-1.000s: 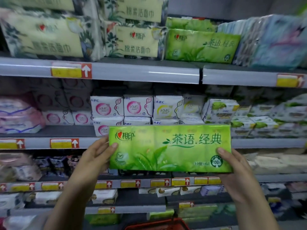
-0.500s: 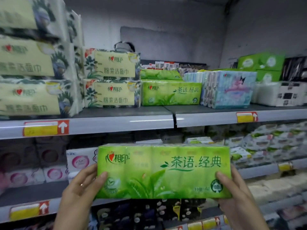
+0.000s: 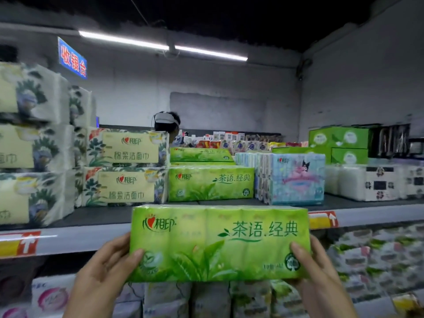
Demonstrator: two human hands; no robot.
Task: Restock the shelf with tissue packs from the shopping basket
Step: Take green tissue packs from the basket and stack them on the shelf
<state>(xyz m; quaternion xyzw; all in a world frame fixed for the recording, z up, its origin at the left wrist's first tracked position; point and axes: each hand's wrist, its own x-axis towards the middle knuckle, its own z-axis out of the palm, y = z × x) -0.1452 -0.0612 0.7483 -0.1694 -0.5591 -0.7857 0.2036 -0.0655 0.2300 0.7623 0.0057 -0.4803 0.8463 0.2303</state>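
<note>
On the top shelf (image 3: 96, 219), a low stack of green tea-print tissue packs (image 3: 211, 183) already sits between floral packs (image 3: 125, 187) and blue cartoon-print packs (image 3: 296, 177). One matching pack (image 3: 218, 243) is not yet shelved: it is held level before the shelf's front edge, left hand (image 3: 103, 271) and right hand (image 3: 319, 269) each gripping an end.

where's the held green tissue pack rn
Head view, lower centre: the green tissue pack is held between left hand and right hand, before the shelf edge, below matching stocked packs.
</note>
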